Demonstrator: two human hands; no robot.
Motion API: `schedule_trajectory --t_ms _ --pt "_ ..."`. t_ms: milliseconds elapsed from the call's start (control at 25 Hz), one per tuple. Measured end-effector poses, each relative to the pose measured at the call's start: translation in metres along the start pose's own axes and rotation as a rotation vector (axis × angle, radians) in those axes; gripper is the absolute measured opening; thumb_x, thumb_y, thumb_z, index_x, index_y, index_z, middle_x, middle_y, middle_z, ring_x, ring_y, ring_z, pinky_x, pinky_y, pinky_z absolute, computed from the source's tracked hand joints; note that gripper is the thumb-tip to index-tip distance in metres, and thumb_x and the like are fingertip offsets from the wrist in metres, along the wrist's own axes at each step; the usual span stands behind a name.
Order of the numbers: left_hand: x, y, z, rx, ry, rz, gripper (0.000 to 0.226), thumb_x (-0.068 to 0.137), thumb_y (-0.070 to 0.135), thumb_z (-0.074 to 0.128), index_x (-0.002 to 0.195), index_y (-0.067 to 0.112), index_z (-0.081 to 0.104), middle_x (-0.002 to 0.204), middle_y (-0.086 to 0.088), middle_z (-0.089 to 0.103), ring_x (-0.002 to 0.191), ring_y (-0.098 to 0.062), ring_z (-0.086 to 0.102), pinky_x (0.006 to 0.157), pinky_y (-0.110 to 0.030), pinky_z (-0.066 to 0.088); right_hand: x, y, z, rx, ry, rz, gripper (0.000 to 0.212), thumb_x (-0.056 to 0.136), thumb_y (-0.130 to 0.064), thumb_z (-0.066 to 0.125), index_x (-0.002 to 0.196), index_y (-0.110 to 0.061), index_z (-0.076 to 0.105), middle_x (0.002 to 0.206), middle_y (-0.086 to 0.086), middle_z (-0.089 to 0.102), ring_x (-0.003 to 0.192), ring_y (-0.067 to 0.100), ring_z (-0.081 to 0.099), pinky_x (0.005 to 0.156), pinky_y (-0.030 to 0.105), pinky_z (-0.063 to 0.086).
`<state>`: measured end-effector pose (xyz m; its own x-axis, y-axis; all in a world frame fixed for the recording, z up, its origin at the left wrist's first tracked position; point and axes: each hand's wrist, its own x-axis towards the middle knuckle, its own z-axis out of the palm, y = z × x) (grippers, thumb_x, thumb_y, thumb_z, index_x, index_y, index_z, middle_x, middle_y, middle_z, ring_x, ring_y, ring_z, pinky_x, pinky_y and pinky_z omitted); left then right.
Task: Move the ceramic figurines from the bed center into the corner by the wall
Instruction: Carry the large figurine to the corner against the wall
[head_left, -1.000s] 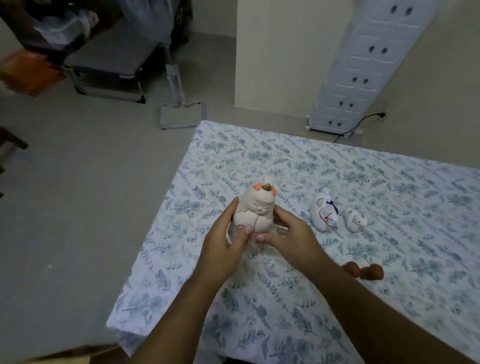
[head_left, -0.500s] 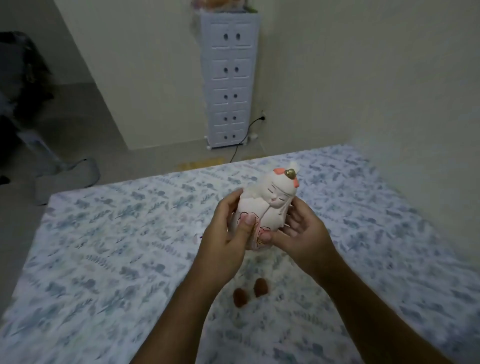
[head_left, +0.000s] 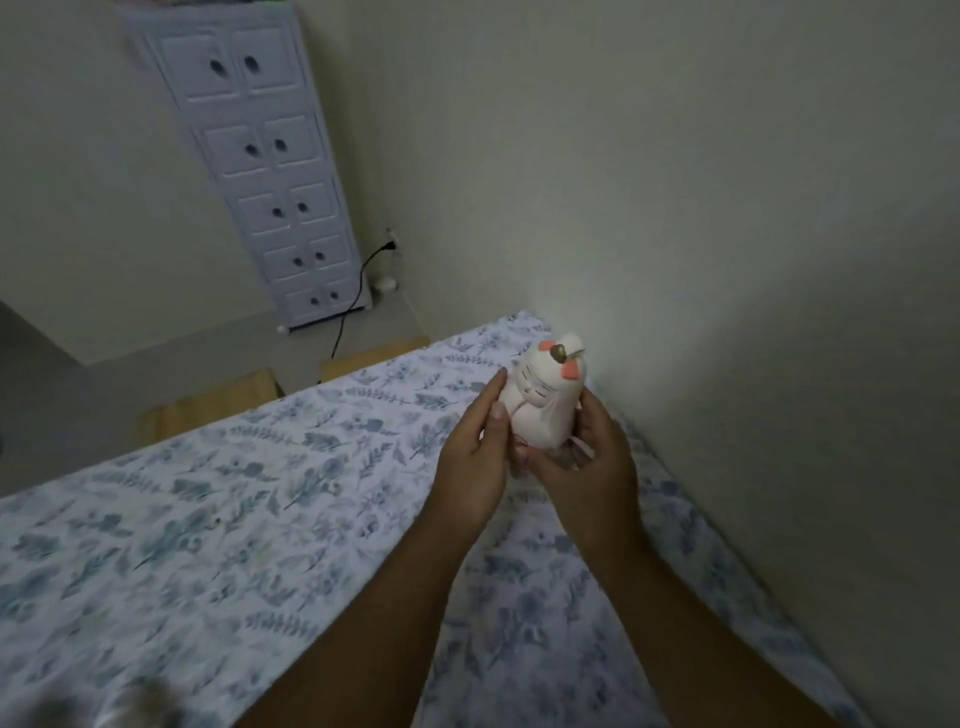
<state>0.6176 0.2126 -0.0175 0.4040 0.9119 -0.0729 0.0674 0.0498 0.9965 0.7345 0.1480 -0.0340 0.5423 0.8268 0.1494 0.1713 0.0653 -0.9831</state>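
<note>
A white ceramic cat figurine (head_left: 545, 402) with orange ears and a brown knob on its head is held upright between both my hands. My left hand (head_left: 475, 457) presses its left side and my right hand (head_left: 587, 462) cups its right side and base. The figurine hangs just above the floral bedsheet (head_left: 249, 499), close to the wall (head_left: 727, 260) near the bed's far right corner. A blurred pale shape (head_left: 140, 706) at the bottom left edge may be another figurine; I cannot tell.
A tall white drawer cabinet (head_left: 265, 171) stands against the far wall beyond the bed, with a black cable (head_left: 358, 291) plugged in beside it. Wooden bed-frame pieces (head_left: 228, 400) show past the bed's far edge.
The view swung right toward the wall. Both hands carried the cat figurine from the bed's middle toward the far right corner. The small figurines and brown pieces left the view.
</note>
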Motion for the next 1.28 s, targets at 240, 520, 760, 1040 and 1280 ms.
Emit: schedule_trajectory --t_ms 240,520,760,1040,1280 --pt "0.098 -0.027 0.053 0.07 -0.051 0.004 0.04 0.108 0.029 0.04 0.147 0.029 0.048 0.137 0.017 0.059 0.121 0.005 0.056 0.105 -0.031 0.047 0.073 0.052 -0.024 -0.031 0.105 0.006 0.082 0.073 -0.063 0.081 0.144 -0.037 0.05 0.136 -0.022 0.064 0.129 -0.001 0.061 0.103 0.027 0.055" --pt "0.126 -0.049 0.064 0.083 -0.03 -0.014 0.039 0.105 0.034 0.046 0.143 0.025 0.052 0.136 0.009 0.062 0.118 0.003 0.058 0.096 -0.017 0.049 0.092 0.094 -0.021 -0.038 0.169 0.06 0.082 0.08 -0.035 0.086 0.152 -0.025 0.047 0.146 -0.009 0.063 0.135 0.008 0.061 0.107 0.042 0.057" --pt "0.125 -0.055 0.067 0.112 -0.011 0.028 0.035 0.106 0.039 0.043 0.137 0.031 0.056 0.126 0.016 0.065 0.112 0.003 0.061 0.087 -0.016 0.051 0.099 0.111 -0.022 -0.051 0.132 0.061 0.083 0.088 -0.019 0.082 0.158 -0.016 0.038 0.156 0.005 0.054 0.143 0.02 0.054 0.11 0.052 0.053" --pt "0.121 -0.057 0.071 0.126 -0.008 0.05 0.035 0.107 0.038 0.039 0.137 0.029 0.054 0.126 0.012 0.065 0.112 -0.001 0.062 0.088 -0.017 0.051 0.095 0.116 -0.021 -0.144 0.11 0.061 0.085 0.091 -0.018 0.076 0.162 -0.011 0.028 0.157 0.011 0.048 0.146 0.024 0.049 0.114 0.051 0.05" --pt "0.1 -0.043 0.056 0.177 -0.024 -0.049 0.046 0.105 0.048 0.035 0.147 0.032 0.045 0.15 0.007 0.05 0.132 -0.004 0.045 0.107 -0.023 0.037 0.082 0.094 -0.02 -0.249 0.106 0.064 0.086 0.093 -0.023 0.076 0.163 -0.013 0.027 0.163 0.008 0.044 0.151 0.025 0.043 0.119 0.052 0.044"
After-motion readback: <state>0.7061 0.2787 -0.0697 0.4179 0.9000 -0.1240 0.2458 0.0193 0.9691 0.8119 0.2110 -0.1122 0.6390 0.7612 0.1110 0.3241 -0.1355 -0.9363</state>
